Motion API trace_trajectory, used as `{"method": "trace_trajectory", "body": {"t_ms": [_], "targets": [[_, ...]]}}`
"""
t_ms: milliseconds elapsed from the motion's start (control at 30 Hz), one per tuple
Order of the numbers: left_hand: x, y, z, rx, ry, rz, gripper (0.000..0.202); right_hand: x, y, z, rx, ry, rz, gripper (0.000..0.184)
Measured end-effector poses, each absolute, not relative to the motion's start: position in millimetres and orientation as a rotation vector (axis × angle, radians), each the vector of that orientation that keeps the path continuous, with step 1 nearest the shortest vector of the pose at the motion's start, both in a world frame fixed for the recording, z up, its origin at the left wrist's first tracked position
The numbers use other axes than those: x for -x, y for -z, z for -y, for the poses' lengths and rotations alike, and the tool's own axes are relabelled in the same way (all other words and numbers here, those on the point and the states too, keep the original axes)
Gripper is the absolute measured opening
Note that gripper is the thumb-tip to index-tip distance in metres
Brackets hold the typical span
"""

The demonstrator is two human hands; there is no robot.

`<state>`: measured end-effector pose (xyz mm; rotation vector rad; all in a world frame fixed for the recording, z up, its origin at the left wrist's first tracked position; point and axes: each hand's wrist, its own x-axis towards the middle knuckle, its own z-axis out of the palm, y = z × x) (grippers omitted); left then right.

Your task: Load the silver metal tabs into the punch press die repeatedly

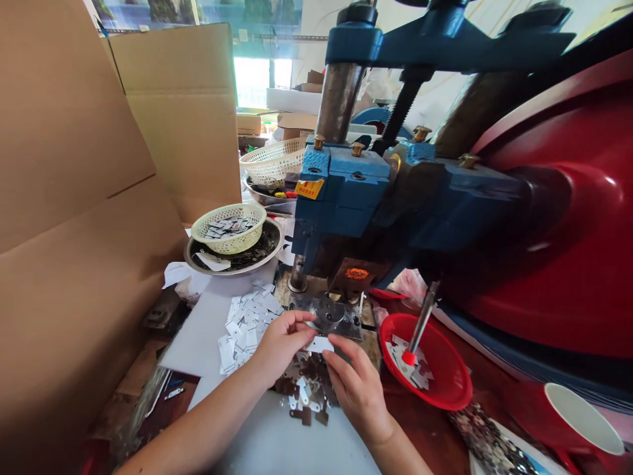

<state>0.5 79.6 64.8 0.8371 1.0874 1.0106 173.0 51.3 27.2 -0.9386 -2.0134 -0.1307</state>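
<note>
Left hand [281, 344] and right hand [360, 381] pinch one metal plate [319, 344]. Cardboard [182, 119] stands left of the white sheet [196, 343], a blue press [346, 188] ahead.

A workshop, with a blue press [341, 191] beside scattered metal plates [247, 323].

Bright daylight through a blown-out rear window [253, 82], dark shadow beneath the blue press [346, 191], glare on the red flywheel [568, 218], wide-angle stretching toward the edges.
</note>
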Motion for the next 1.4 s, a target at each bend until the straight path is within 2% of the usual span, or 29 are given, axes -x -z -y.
{"method": "trace_trajectory", "body": {"t_ms": [267,433,600,800,1100,1400], "targets": [[5.1,-65.8,-75.0,-0.736,-1.004,-1.027,0.038,-172.0,-24.7,-49.9,1.000,0.067,1.966,0.023],[4.1,-56.9,-75.9,-1.442,-0.982,-1.154,0.023,-173.1,-23.0,-62.5,1.222,-0.098,1.839,0.012],[-12.2,-49.9,-107.4,-1.759,-1.025,-1.376,0.014,-174.8,-20.5,-92.4,1.419,-0.224,1.671,0.017],[-28.2,-41.2,-145.7,-1.795,-1.043,-1.456,0.012,-179.7,-12.5,-130.6,1.454,-0.208,1.624,0.018],[-33.1,-23.2,-158.7,-1.764,-1.007,-1.343,0.024,-179.0,-0.5,-144.0,1.409,-0.227,1.572,0.017],[-8.7,-44.8,-149.0,-1.761,-1.107,-1.375,0.027,-188.9,-7.6,-133.9,1.380,-0.284,1.500,0.023]]}}
